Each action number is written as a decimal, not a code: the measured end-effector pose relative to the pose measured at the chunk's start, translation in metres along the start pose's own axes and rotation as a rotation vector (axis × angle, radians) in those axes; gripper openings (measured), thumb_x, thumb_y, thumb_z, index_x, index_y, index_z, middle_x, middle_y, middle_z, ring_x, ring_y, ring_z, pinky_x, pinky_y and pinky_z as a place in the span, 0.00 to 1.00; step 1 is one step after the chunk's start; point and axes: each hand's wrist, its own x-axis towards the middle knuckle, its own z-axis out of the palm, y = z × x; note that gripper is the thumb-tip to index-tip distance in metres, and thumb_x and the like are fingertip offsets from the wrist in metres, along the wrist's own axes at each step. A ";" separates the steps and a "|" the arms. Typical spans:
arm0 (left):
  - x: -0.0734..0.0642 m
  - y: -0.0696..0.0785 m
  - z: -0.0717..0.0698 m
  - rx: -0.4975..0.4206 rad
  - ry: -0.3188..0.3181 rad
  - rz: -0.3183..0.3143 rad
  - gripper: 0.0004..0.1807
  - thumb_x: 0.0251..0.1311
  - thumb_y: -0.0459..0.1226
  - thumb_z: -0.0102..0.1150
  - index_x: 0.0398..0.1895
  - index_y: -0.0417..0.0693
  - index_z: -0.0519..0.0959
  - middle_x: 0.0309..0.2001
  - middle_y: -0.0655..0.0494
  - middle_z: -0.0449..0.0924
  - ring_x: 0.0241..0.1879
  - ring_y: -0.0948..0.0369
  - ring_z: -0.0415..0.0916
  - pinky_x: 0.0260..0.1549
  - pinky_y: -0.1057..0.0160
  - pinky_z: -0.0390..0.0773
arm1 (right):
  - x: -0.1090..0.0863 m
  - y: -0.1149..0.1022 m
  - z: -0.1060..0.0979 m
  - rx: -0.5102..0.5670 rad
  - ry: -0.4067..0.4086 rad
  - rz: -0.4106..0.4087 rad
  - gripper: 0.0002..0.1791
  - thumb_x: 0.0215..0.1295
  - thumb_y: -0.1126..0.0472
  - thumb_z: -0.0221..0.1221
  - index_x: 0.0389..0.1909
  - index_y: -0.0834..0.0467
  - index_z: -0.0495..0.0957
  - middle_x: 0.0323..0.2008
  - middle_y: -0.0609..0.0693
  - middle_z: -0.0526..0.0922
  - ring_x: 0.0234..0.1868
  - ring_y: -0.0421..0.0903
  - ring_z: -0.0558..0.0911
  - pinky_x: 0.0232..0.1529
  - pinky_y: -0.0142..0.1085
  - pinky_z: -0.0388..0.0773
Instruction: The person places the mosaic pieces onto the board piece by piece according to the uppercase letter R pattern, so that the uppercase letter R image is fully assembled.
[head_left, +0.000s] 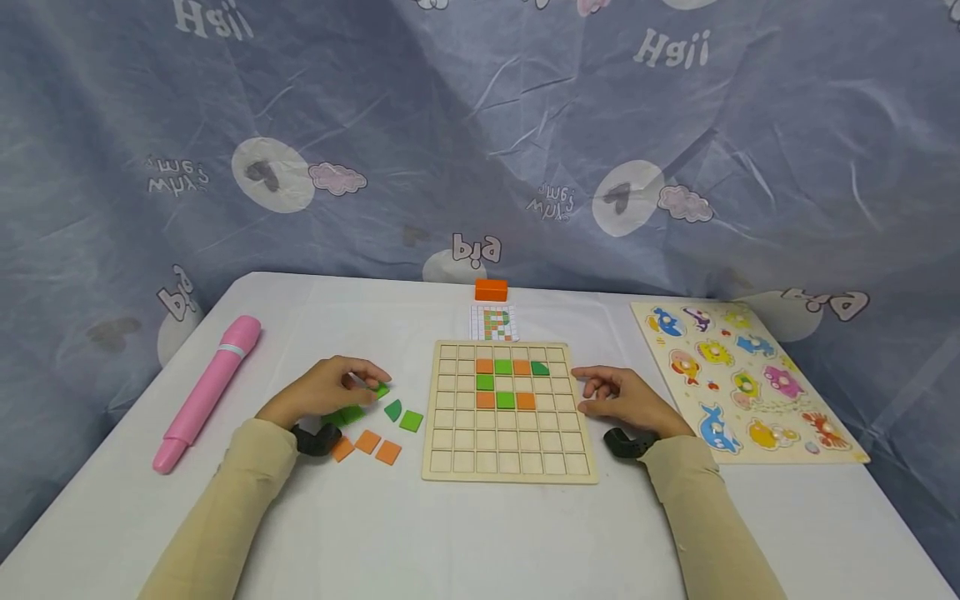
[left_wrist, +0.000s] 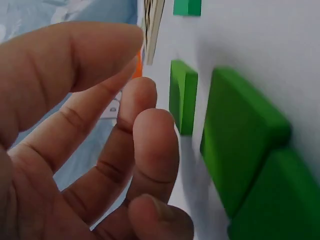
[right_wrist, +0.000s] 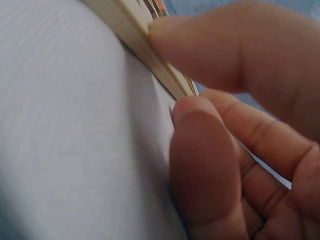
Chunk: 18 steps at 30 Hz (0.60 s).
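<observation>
My left hand (head_left: 333,390) hovers over loose tiles left of the board, its thumb and fingers apart with nothing between them. Closest to its fingertips is a light green square tile (left_wrist: 182,97); more green tiles (left_wrist: 240,135) lie under the palm, partly hidden in the head view. A dark green quarter-round tile (head_left: 393,409), a green square (head_left: 411,421) and orange squares (head_left: 367,442) lie beside them. The wooden grid board (head_left: 507,463) holds several orange and green tiles. My right hand (head_left: 618,393) rests at its right edge, fingers loosely bent, thumb against the rim.
Behind the board, a small pattern card (head_left: 493,323) leans by an orange block (head_left: 491,290). A pink tube-shaped object (head_left: 207,392) lies at the left of the white table (head_left: 465,533). On the right is a wooden animal puzzle (head_left: 738,379). A printed curtain (head_left: 450,125) hangs behind.
</observation>
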 end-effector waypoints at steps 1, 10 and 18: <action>0.001 0.001 0.002 0.012 -0.011 0.003 0.15 0.66 0.31 0.70 0.55 0.41 0.88 0.44 0.53 0.85 0.35 0.59 0.76 0.39 0.64 0.76 | 0.000 0.000 0.000 -0.001 0.000 0.001 0.33 0.62 0.73 0.73 0.68 0.76 0.75 0.40 0.57 0.80 0.35 0.40 0.74 0.36 0.27 0.72; 0.003 0.013 0.016 0.105 -0.071 -0.004 0.17 0.61 0.34 0.76 0.54 0.42 0.89 0.42 0.56 0.82 0.32 0.60 0.71 0.37 0.63 0.73 | 0.000 0.001 -0.001 0.013 -0.004 -0.021 0.33 0.62 0.73 0.72 0.67 0.76 0.75 0.40 0.58 0.80 0.34 0.40 0.74 0.36 0.27 0.73; 0.006 0.018 0.024 0.185 -0.056 -0.015 0.16 0.54 0.35 0.81 0.45 0.45 0.87 0.39 0.58 0.79 0.33 0.61 0.72 0.39 0.62 0.75 | 0.000 0.003 -0.001 0.012 -0.009 -0.031 0.32 0.62 0.73 0.72 0.67 0.76 0.75 0.40 0.58 0.80 0.34 0.39 0.74 0.36 0.27 0.72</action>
